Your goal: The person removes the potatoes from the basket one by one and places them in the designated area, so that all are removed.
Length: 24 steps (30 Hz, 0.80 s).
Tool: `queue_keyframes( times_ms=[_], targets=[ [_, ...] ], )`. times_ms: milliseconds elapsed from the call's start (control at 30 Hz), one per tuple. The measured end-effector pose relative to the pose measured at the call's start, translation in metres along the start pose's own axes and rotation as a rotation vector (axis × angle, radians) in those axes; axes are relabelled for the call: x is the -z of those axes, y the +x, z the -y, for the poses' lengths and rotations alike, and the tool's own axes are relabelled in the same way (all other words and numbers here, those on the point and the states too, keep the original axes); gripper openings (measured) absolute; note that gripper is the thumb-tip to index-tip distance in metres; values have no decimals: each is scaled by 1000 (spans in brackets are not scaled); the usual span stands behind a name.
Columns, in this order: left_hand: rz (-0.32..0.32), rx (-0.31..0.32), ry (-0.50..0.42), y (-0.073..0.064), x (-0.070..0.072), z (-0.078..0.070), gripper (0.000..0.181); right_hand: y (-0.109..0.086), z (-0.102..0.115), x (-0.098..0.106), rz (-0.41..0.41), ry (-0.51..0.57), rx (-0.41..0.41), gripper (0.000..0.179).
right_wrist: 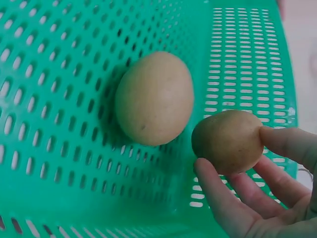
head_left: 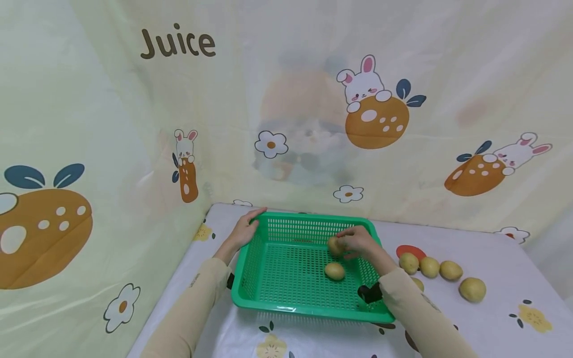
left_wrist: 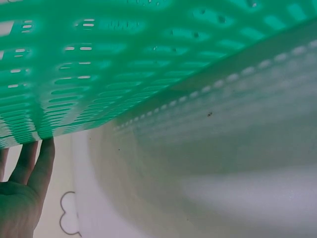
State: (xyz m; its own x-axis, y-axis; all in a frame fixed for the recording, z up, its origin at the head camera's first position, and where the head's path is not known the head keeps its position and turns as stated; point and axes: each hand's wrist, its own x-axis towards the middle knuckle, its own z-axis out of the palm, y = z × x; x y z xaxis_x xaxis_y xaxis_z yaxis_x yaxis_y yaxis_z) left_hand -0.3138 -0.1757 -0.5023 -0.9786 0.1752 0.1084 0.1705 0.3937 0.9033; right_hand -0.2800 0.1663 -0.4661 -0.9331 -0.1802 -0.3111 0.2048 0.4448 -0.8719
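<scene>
Potato (right_wrist: 228,141) in right hand (head_left: 359,241): rounded; tan-brown, darker at one end

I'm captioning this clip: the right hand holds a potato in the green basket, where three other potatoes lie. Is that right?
The count is wrong: the head view shows just one other potato lying in the green basket, not three. The rest stands: the right hand holds a potato there.

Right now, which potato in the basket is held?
The farther potato, gripped by the right hand; the nearer potato lies loose on the green basket's floor.
</scene>
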Motion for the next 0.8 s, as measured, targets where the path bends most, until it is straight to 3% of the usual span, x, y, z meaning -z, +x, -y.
queue_keyframes(
  times_ms=[333,600,800],
  targets=[
    [6,-13,-3,0,0,0,48,-9,3,0,-18,114,85,37],
    [-1,-9,2,0,0,0,48,-19,7,4,-52,309,157,40],
    [1,-18,8,1,-1,2,47,-23,9,12,-96,390,148,45]
  ],
)
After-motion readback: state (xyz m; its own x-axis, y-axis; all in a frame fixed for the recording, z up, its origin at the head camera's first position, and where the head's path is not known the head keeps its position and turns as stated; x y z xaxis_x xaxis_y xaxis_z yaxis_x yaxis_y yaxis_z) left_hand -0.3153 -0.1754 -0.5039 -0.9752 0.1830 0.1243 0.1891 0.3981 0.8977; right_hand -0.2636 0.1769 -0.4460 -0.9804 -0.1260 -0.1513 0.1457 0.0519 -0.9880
